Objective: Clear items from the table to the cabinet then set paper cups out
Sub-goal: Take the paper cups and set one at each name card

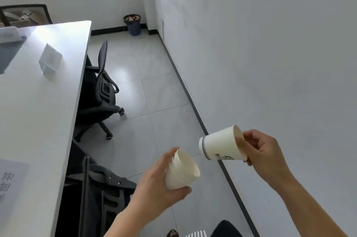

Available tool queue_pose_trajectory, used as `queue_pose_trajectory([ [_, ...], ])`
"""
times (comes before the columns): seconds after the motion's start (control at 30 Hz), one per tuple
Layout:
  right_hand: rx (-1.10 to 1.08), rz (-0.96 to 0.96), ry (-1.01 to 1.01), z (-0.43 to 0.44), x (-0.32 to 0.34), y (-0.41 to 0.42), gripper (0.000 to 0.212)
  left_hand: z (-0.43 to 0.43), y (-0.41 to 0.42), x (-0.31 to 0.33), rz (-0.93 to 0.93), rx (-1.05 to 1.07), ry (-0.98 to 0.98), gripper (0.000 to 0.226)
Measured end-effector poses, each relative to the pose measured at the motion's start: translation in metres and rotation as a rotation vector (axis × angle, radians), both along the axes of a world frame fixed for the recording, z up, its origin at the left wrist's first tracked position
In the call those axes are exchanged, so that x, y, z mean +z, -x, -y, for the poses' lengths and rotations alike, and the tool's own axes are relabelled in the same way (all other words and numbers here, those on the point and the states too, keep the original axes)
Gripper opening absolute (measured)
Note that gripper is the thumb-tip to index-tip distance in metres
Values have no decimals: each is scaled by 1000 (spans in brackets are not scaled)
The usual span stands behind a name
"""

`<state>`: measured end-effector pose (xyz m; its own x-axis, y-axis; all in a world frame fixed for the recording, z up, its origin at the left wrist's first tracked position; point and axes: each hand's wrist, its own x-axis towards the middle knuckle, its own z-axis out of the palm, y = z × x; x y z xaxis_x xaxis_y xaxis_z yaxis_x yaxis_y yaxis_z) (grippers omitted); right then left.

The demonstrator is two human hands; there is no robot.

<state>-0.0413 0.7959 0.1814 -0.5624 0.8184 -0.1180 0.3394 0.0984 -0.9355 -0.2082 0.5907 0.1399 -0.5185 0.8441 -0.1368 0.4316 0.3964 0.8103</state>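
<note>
Left hand [154,180] wraps a stack of cups [181,171] (nested, mouths up-right). Right hand [264,155] pinches a single cup [220,145] by its rim, tipped sideways, apart from the stack.

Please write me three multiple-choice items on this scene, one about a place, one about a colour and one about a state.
1. Where is the wastebasket?
A. On the table
B. On the floor in the far corner
C. Under the near chair

2. What colour is the band near the base of the single paper cup?
A. Grey
B. Red
C. Green

3. How is the single paper cup held?
A. Standing on the table
B. Upright
C. Tipped on its side, pinched at the rim

Answers: 1 B, it stands where the walls meet. 2 A, the stripe is grey. 3 C, the right hand grips its rim, while the left hand holds the cup stack.
</note>
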Motion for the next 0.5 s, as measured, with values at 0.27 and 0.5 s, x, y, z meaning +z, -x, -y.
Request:
queue_pose_trajectory([
  [0.27,25,119,-105,-146,-37,87,13,-100,95,-29,27,162,14,85],
  [0.5,297,231,-197,-263,-53,221,19,-195,171,-27,63,373,-9,83],
])
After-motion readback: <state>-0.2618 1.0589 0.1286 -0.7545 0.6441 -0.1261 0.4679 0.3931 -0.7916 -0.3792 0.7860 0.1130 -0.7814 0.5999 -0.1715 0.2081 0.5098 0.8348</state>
